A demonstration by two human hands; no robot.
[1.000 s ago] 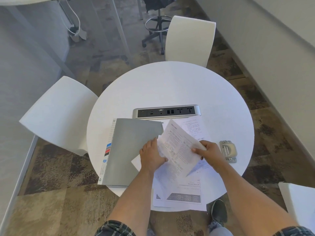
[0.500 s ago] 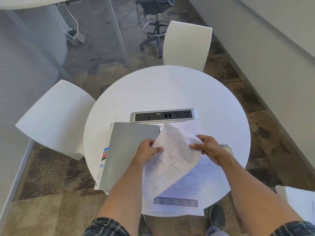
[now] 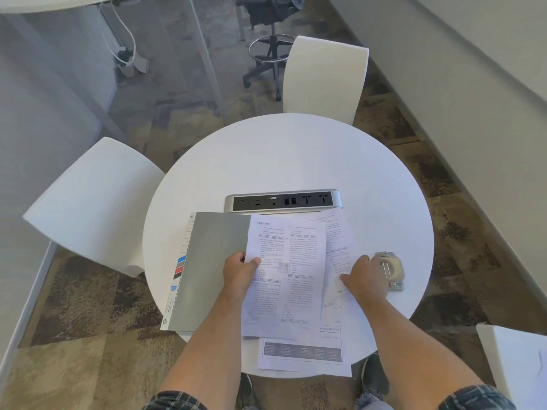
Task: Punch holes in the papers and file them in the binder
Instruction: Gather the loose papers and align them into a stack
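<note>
Flattened now, papers (image 3: 285,270) cover round table (image 3: 296,155); carpet seemingly mottled.

Bare forearms, dark plaid sleeves (image 3: 177,401) rolled at the elbows, blue jeans (image 3: 370,402), dark shoes (image 3: 374,377)

matt grey binder (image 3: 213,270), printed paper sheets (image 3: 287,279), seemingly metal hole punch (image 3: 390,269).
</note>
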